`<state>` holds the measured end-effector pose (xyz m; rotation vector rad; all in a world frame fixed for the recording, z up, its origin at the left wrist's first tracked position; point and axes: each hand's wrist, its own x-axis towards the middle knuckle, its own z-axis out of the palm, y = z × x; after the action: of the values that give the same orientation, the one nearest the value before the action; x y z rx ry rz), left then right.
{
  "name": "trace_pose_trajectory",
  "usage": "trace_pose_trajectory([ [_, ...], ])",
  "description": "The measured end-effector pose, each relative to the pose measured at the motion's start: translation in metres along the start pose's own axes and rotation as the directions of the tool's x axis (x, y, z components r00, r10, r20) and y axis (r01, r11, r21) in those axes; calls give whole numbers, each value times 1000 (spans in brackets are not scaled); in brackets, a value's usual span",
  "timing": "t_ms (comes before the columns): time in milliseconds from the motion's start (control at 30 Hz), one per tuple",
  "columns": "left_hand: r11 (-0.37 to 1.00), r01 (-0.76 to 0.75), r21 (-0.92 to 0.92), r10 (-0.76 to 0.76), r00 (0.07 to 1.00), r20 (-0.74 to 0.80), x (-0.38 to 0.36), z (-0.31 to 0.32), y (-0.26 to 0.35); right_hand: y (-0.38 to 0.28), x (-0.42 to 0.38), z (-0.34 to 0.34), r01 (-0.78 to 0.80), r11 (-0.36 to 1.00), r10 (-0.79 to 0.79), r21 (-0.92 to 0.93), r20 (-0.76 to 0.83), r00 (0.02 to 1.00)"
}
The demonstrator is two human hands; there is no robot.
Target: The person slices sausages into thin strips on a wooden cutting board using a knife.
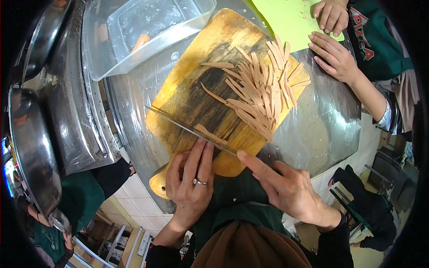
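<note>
My right hand (290, 187) grips a knife (178, 125), its index finger stretched along the top of the blade near the handle. The blade lies slantwise across a wooden cutting board (178, 94). My left hand (192, 178), with a ring on one finger, presses its bunched fingertips onto the board right beside the blade. Whatever lies under those fingertips is hidden. Just beyond the blade rests a thin sausage strip (210, 134). A loose pile of sausage strips (263, 89) covers the board's right side.
A clear plastic tub (103, 58) holding a sausage piece (142, 41) stands at the upper left. Across the table, another person's hands (335, 56) rest by a green cutting board (286, 22). Metal pans (33, 147) line the left; other people are at both sides.
</note>
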<state>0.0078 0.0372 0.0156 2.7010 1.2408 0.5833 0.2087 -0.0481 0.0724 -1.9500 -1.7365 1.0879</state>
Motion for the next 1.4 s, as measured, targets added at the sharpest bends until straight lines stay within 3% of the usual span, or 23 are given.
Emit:
trace_pose_trajectory([
  [267,999,10,-34,-10,1000,-12,-2,0,-1,8,-1,0,77,992,-61,105,-144,988],
  [367,999,8,-42,-9,1000,-25,-3,1,-2,3,-15,-7,-4,996,9,94,-52,999],
  [467,999,4,-32,-5,999,-42,-5,3,-3,6,-22,-7,44,997,-37,64,-99,994],
  [567,999,11,-38,-14,998,-58,-7,6,-3,-7,-21,-18,-76,992,83,104,-58,995],
  [667,999,9,-36,-11,998,-64,-7,6,-4,-6,-20,-15,-68,989,79,134,-78,994],
  [867,999,10,-36,-12,998,-60,-7,6,-5,10,-31,9,-24,1000,25,5,-112,993],
  [967,999,9,-34,-11,998,-61,-8,7,-5,8,-30,9,-25,982,1,-186,-126,992],
  [1200,998,11,-58,-15,998,-68,-6,7,-5,5,-25,1,-77,983,59,-165,-115,992],
  [1400,998,17,-63,-22,997,-71,-6,7,-6,7,-42,8,-80,993,61,-89,-199,978],
])
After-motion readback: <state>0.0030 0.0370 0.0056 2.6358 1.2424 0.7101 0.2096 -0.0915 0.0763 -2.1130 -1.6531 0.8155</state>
